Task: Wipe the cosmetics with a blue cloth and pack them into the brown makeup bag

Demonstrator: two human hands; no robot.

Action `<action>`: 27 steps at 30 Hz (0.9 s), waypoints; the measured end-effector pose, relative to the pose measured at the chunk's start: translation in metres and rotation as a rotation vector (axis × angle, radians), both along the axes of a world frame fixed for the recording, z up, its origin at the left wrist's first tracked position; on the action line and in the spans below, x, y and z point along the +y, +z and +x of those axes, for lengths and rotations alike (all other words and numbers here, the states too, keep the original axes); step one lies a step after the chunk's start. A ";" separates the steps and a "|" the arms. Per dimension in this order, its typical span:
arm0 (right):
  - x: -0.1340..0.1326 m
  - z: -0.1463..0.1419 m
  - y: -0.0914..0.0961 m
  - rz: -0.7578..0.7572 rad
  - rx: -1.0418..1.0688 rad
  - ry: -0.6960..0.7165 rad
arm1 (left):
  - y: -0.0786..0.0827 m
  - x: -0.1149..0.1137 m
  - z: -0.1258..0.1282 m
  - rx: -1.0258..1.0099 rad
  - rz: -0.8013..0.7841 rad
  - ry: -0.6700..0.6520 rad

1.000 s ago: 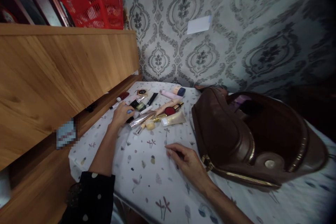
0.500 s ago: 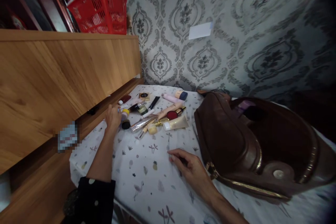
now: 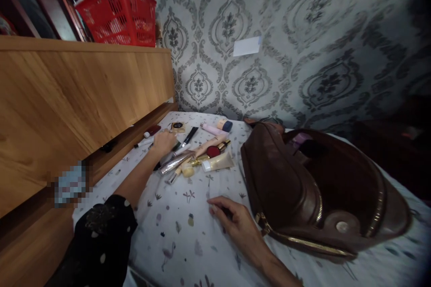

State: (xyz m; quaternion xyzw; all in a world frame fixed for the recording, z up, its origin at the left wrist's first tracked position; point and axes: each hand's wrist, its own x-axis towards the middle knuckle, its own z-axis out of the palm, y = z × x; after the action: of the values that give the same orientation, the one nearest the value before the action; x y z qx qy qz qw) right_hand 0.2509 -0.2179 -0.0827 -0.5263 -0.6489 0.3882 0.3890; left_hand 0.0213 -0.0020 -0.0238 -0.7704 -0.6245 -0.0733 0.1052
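On the printed sheet lies a loose heap of cosmetics. My left hand (image 3: 164, 142) is down among them at the heap's left side, fingers curled downward and closed; what they hold is hidden beneath. Close by are a gold-framed compact (image 3: 178, 126), a black tube (image 3: 190, 136) and a silvery tube (image 3: 175, 162). A cream squeeze tube (image 3: 218, 163), a small yellow jar (image 3: 187, 170) and a dark red oval item (image 3: 212, 151) lie to the right. My right hand (image 3: 234, 222) rests nearer me, empty, fingers loosely bent, thumb and forefinger apart.
A brown leather handbag (image 3: 276, 179) lies unzipped on the right, a purple item (image 3: 301, 140) at its opening. Along the left runs a wooden cabinet (image 3: 84, 85), with a red plastic basket (image 3: 117, 13) on top. Patterned wallpaper (image 3: 229, 22) covers the wall behind.
My left hand has moved right, from the heap's left edge onto the items near the compact. The right hand keeps its place beside the bag. The view has shifted slightly right.
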 end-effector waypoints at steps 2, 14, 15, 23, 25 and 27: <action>-0.001 0.000 0.001 -0.005 -0.004 0.003 | 0.001 0.004 -0.014 0.010 -0.007 0.077; -0.002 0.000 0.002 -0.020 0.002 -0.009 | 0.014 0.084 -0.001 -0.131 -0.056 0.183; -0.002 0.000 0.002 -0.020 0.002 -0.012 | 0.012 0.092 0.007 -0.149 -0.065 0.193; -0.004 0.001 0.003 -0.038 -0.009 -0.019 | 0.000 0.135 0.025 -0.289 -0.221 0.278; -0.004 0.001 0.002 -0.021 0.000 -0.024 | -0.002 0.136 0.023 -0.339 -0.213 0.249; -0.004 0.001 0.002 -0.020 0.003 -0.028 | -0.008 0.134 0.025 -0.398 -0.192 0.183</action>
State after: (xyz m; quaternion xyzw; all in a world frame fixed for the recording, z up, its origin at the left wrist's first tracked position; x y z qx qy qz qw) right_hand 0.2517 -0.2215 -0.0809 -0.5387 -0.6368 0.3899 0.3902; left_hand 0.0467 0.1315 -0.0313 -0.6875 -0.7042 -0.1540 -0.0877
